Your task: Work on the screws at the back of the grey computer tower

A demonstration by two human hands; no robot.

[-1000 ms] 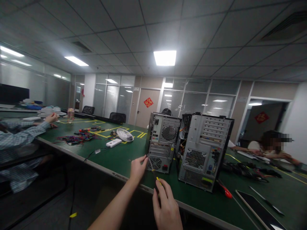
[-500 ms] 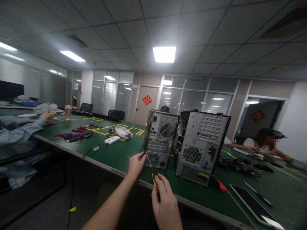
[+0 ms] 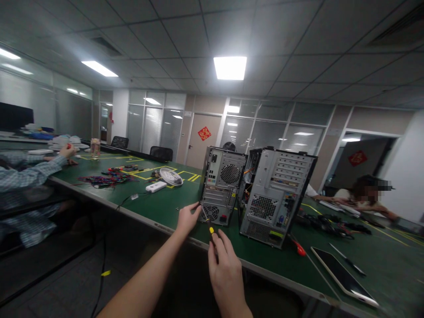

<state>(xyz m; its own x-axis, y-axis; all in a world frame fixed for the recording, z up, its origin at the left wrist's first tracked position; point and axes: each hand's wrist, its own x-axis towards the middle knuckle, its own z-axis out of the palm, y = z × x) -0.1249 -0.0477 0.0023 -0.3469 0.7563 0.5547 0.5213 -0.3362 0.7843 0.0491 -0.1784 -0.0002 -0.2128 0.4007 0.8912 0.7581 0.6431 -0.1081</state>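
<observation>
In the head view's lower centre, our right hand (image 3: 227, 265) clamps its fingers around a slim black-and-yellow screwdriver (image 3: 211, 229), probably light, rigid, best held by its handle. Our left hand (image 3: 187, 218), pinching or not we cannot tell, sits at a silver metal computer tower's (image 3: 217, 194) lower-left edge. A larger silver-and-black metal tower (image 3: 268, 187) crowds its right.

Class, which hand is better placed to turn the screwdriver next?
Probably the right hand: it holds the screwdriver by its handle, while the left hand is near the tip, by the left computer.

Yellow-and-black screwdriver (image 3: 211, 229), green tabletop (image 3: 159, 212), checked sleeve (image 3: 29, 182)
</observation>
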